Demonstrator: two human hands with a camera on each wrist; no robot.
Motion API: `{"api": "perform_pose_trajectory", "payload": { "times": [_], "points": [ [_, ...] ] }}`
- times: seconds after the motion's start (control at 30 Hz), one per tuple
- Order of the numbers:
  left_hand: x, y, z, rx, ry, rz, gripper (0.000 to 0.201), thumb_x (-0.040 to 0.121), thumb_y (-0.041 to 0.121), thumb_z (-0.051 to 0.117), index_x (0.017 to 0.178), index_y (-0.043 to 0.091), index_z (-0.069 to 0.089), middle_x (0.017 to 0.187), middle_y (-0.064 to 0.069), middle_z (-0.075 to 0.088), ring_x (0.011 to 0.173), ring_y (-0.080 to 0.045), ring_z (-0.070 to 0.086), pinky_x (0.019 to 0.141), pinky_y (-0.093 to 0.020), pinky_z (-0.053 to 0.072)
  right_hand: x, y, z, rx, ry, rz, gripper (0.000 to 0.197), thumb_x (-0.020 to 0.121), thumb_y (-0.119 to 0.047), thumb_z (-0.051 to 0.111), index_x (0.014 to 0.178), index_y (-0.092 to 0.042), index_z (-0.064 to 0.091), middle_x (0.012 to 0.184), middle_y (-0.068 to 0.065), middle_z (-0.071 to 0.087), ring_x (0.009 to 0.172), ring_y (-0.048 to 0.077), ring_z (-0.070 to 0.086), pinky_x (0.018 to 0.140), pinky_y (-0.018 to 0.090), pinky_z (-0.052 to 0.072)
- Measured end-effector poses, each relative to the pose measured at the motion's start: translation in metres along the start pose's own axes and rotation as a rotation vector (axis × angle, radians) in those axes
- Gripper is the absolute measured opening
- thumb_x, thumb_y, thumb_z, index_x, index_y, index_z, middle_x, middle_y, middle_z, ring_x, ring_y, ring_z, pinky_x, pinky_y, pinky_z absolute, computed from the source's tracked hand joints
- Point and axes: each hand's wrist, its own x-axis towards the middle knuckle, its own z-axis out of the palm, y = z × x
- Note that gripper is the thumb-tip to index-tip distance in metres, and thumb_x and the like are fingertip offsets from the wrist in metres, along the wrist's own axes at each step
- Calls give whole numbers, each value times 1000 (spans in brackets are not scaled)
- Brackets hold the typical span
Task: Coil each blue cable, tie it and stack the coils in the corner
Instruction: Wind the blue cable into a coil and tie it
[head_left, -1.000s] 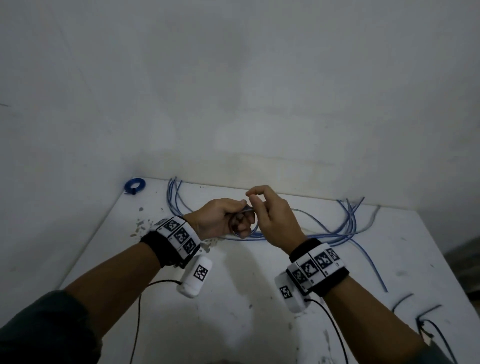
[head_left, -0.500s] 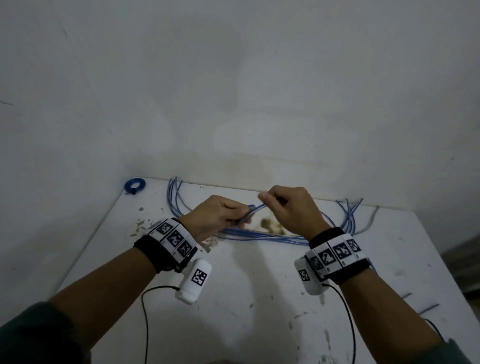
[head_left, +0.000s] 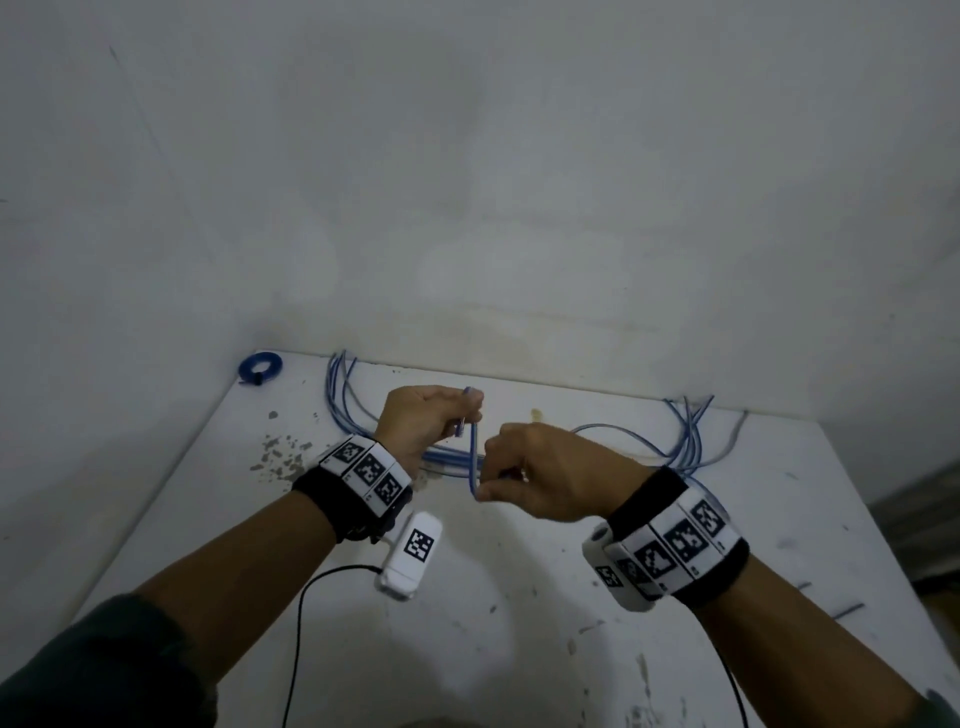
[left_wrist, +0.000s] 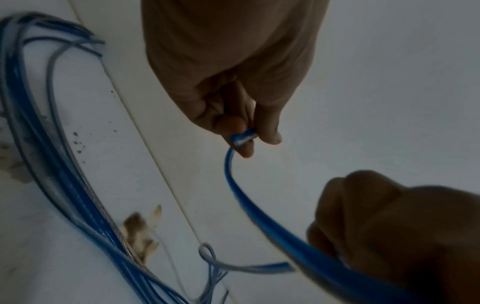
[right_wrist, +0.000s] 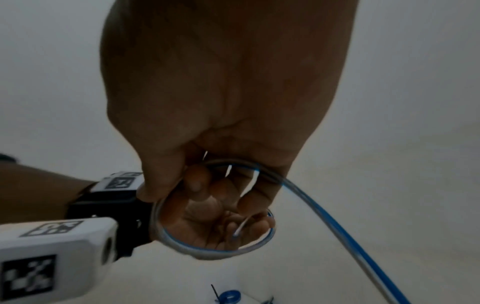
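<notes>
The right hand (head_left: 550, 470) is nearest, fingers curled and pinching the blue cable (head_left: 472, 457). Just beyond and to its left, the left hand (head_left: 423, 418) pinches the cable's end between thumb and fingertips. A short span runs between the two grips above the table (head_left: 519, 597). Behind them lies a bundle of loose blue cables (head_left: 685, 436), too tangled to count. One finished coil (head_left: 258, 367) sits farthest, in the left corner.

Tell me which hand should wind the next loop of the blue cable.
Right hand, probably: it grips the blue cable on the side trailing to the table, so it can feed slack. The left hand pinches the cable's end, anchoring the coil.
</notes>
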Motion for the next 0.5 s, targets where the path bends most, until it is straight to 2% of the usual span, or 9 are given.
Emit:
{"api": "perform_pose_trajectory", "payload": {
  "times": [0.1,0.2,0.27,0.3,0.37,0.43,0.5],
  "points": [
    [2,5,-3,-72,40,-38,30,80,24,79,89,-4,72,84,-15,75,74,-19,73,59,-20,55,-4,-1,7,-137,-5,38,25,95,-35,63,86,-13,71,75,-8,58,76,13,49,67,30,42],
    [1,13,-2,42,57,-27,38,89,36,70,85,-1,70,77,-10,75,57,-13,66,51,-22,51,-4,11,11,-236,40,214,27,100,-32,52,96,-10,67,89,6,67,82,24,59,68,34,44],
    [-1,18,1,124,-11,-3,38,93,36,65,84,-1,69,78,-9,74,55,-12,59,51,-22,46,0,20,14,-182,3,373,21,100,-30,50,107,-11,59,97,7,68,87,26,63,72,34,48],
    [-3,20,3,124,-78,-2,34,95,31,64,88,-1,69,81,-9,75,57,-12,59,54,-23,47,2,24,17,-90,-29,443,24,99,-31,52,115,-13,54,100,6,68,90,25,63,76,36,51],
    [-8,25,9,68,-223,-14,19,97,17,61,97,-1,68,89,-10,75,67,-14,65,64,-25,53,7,29,23,108,-87,532,43,98,-37,54,132,-14,40,105,4,69,96,22,63,87,39,52],
    [-10,28,13,-12,-238,7,12,96,6,59,102,-3,65,93,-13,74,74,-17,70,70,-26,58,10,30,34,119,-79,491,43,102,-40,46,135,-14,39,103,3,71,96,22,63,89,41,51],
    [-7,30,14,-16,-109,69,10,93,1,63,101,-6,63,93,-18,73,77,-21,73,71,-28,60,9,28,46,-123,7,353,34,106,-37,35,121,-11,51,90,9,69,80,29,63,76,44,53]
  ]
}}
